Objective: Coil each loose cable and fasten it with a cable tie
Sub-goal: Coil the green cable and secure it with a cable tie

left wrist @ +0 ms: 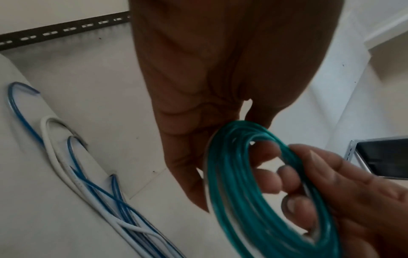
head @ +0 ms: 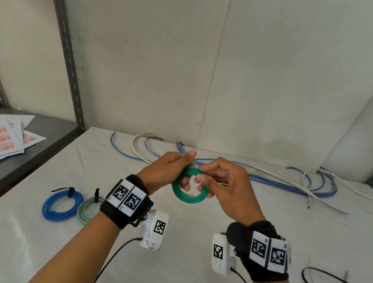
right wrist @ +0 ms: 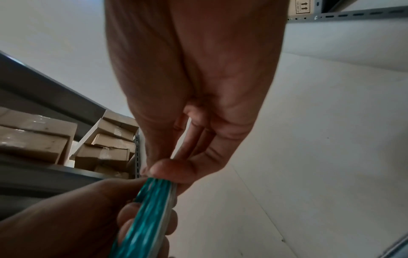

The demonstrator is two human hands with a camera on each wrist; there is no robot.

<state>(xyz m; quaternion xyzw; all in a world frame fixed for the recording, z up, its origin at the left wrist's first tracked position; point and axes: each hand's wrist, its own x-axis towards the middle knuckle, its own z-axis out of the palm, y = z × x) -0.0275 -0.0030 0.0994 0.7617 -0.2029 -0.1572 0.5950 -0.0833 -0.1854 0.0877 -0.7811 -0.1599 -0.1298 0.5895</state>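
Above the counter (head: 190, 248), both hands grasp a green cable coil (head: 188, 197): the left hand (head: 165, 169) at its 10 o'clock edge, the right hand (head: 225, 184) pinching at 2 o'clock. Loose cables (head: 270, 179) lie at 12 o'clock.

The coil (head: 190, 187) held at centre is teal green. At 8 o'clock lie a blue coil (head: 62, 206) and a pale green one (head: 87, 210), each with a black tie. The worktop (head: 24, 250) is white; wristbands (head: 127, 198) carry black-and-white square codes.

Glossy plastic green cable coil (head: 189, 195); matt metal shelf post (head: 67, 49).
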